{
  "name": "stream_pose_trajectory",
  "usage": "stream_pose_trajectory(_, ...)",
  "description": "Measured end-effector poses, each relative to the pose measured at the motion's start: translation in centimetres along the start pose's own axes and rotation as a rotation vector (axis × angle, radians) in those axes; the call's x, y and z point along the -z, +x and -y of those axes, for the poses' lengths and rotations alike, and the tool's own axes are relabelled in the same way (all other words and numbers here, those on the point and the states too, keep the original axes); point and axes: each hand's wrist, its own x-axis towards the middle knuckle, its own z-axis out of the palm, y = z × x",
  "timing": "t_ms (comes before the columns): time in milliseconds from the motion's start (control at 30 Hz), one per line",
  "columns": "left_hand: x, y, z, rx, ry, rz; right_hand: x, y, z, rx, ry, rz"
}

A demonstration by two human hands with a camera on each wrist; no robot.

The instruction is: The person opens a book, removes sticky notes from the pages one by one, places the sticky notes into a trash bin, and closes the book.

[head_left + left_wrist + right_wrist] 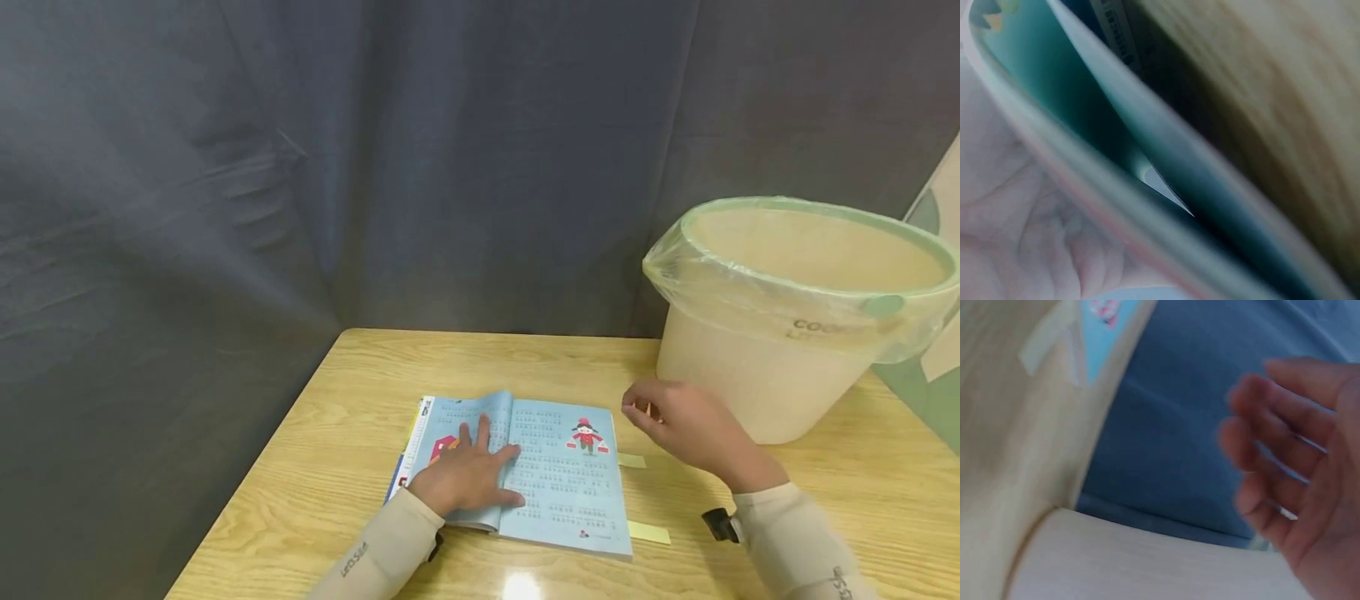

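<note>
An open book [558,500] with light blue pages lies on the table, its right page showing a small figure in red. My left hand [468,471] rests flat across the left page and the fold, fingers spread. The left wrist view shows bowed page edges [1166,137] beside the palm. My right hand [686,425] is raised to the right of the book, near the bin, its fingers loosely bent. Nothing shows between those fingers [1247,447] in the right wrist view. Two pale yellow paper tabs [649,532] stick out from the book's right edge.
A large cream bin [738,367] with a green rim and a clear plastic liner stands at the right on the wooden table [300,467]. Dark grey-blue cloth [487,167] hangs behind the table and along its left side.
</note>
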Motion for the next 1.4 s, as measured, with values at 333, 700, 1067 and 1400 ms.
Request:
stream_pose_trajectory(333,0.0,0.0,0.0,-0.002,0.003,-0.009,-3.2,-0.8,-1.0,-0.065,0.045,0.418)
stream_pose_trajectory(700,-0.3,0.0,0.0,-0.004,-0.009,-0.003,-4.9,-1.1,-1.9,-0.079,0.056,0.464)
stream_pose_trajectory(1067,0.0,0.0,-0.1,-0.004,-0.002,-0.012,-5.3,-1.1,-2.0,-0.08,0.129,0.38)
stream_pose_trajectory(1400,0.1,-0.1,-0.2,-0.011,0.007,-0.011,-5.5,-1.1,-2.2,-0.113,0.178,0.405)
